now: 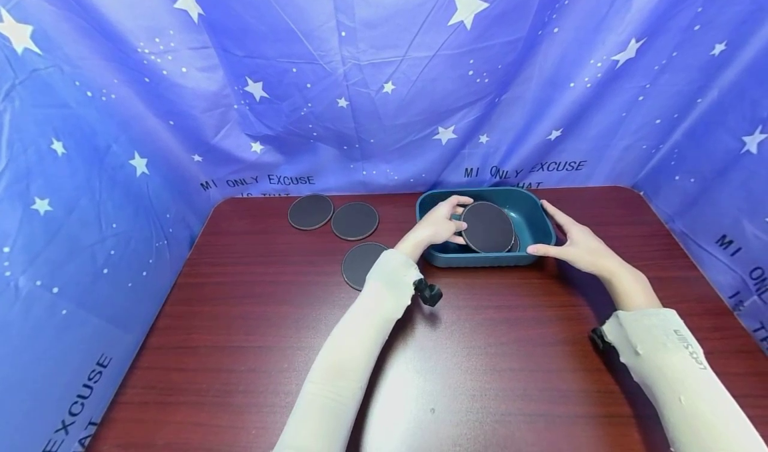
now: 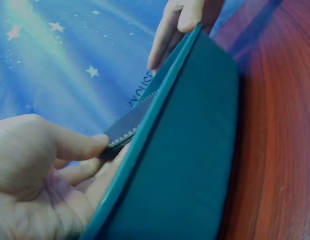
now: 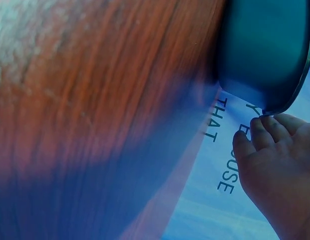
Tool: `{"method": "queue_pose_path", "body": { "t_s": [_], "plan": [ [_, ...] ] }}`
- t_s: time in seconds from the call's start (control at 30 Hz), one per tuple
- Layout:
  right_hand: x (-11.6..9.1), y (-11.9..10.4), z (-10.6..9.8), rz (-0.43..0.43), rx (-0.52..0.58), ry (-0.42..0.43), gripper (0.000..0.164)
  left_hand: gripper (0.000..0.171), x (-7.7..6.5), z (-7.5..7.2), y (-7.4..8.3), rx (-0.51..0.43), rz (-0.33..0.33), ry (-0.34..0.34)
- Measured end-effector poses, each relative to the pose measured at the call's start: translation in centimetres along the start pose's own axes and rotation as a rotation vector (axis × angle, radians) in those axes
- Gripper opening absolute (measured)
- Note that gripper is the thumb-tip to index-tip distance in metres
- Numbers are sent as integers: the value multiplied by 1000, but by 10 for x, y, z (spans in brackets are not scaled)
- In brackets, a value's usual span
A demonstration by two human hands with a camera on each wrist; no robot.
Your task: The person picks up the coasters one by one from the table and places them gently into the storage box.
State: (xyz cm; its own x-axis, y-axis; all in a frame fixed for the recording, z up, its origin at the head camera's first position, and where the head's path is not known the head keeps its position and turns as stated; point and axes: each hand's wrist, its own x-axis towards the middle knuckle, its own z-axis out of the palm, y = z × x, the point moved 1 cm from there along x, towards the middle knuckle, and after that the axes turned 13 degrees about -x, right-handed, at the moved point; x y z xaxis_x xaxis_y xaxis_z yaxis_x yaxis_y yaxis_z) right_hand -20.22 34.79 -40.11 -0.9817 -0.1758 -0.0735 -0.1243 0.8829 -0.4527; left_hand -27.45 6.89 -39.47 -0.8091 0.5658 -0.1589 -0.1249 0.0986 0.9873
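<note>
A teal plastic bin [image 1: 537,229] with rounded corners stands near the table's back edge. My left hand [image 1: 437,227] reaches over its left side and pinches a round dark coaster [image 1: 489,227] by the edge, thumb above and fingers below. The coaster [image 2: 132,122] is tilted inside the bin, and the edge of another round piece [image 1: 516,244] shows beneath it. At the bin's right end my right hand [image 1: 579,244] grips the rim, thumb toward the front and fingers toward the back. In the right wrist view, the right hand [image 3: 282,155] is beside the bin's end.
Left of the bin, three more dark coasters lie flat on the table: one far left [image 1: 310,212], one beside it [image 1: 355,221], and one nearer [image 1: 363,265], partly hidden by the left sleeve. A blue starry curtain [image 1: 360,105] hangs behind the reddish-brown table [image 1: 252,319].
</note>
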Motion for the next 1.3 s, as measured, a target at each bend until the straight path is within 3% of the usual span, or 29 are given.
{"method": "queue_pose_path", "body": {
  "t_s": [0.17,0.3,0.47,0.57,0.7,1.0,1.3],
  "plan": [
    [0,0,0,3,-11,-3,108,55,2,9,-5,88,-51,24],
    [0,0,0,7,-10,-8,108,54,3,12,-6,220,-57,42],
    [1,0,0,2,-7,-7,108,56,4,13,-5,458,-42,0],
    [0,1,1,5,-6,-12,108,60,5,14,-5,534,-46,-44],
    [0,1,1,7,-2,-17,108,63,4,12,-6,453,-62,-87],
    [0,2,5,-4,61,-20,104,63,0,5,-6,186,-41,-63],
    [1,3,5,6,68,-35,103,59,-9,-1,5,156,82,-87]
  ]
}}
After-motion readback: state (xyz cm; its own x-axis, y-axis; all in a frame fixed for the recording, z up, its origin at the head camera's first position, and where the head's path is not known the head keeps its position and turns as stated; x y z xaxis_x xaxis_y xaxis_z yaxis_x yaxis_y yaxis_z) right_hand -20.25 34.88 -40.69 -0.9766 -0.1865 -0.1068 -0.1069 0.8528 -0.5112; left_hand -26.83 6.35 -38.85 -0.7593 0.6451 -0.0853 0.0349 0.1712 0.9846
